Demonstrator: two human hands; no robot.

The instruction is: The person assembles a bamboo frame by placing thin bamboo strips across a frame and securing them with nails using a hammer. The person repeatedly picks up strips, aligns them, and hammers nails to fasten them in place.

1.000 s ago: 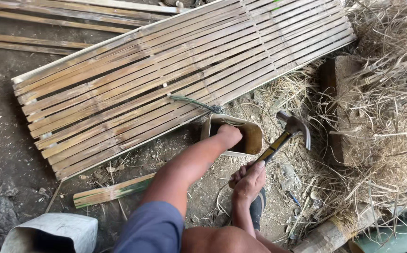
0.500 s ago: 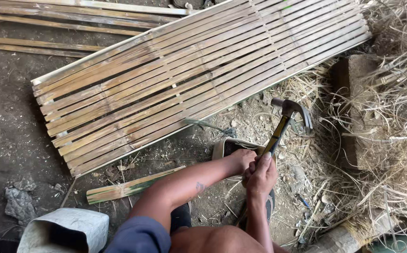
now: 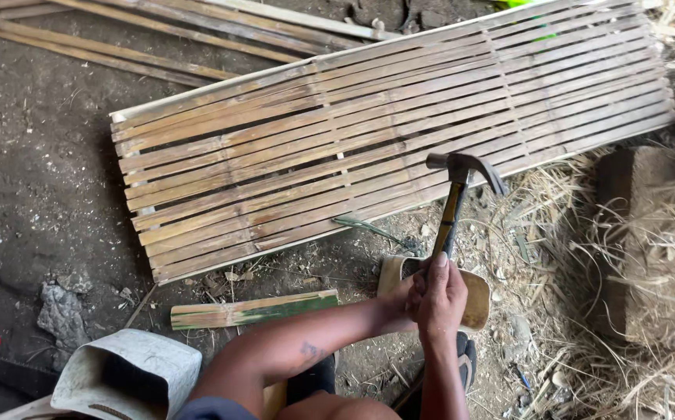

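My right hand grips the handle of a claw hammer, held upright with its dark metal head over the near edge of a bamboo slat panel. My left hand reaches into a small open container on the ground, partly hidden behind my right hand; what its fingers hold cannot be seen. The panel lies flat on the dirt, made of long pale strips joined by cross strips.
A short split bamboo piece lies on the ground near my left arm. A white plastic jug stands at lower left. Loose bamboo poles lie beyond the panel. Dry straw and a block fill the right side.
The hammer has risen from a slanted position to upright. My left hand stays at the container, now tucked behind my right hand. The view has shifted, so the panel sits further right.
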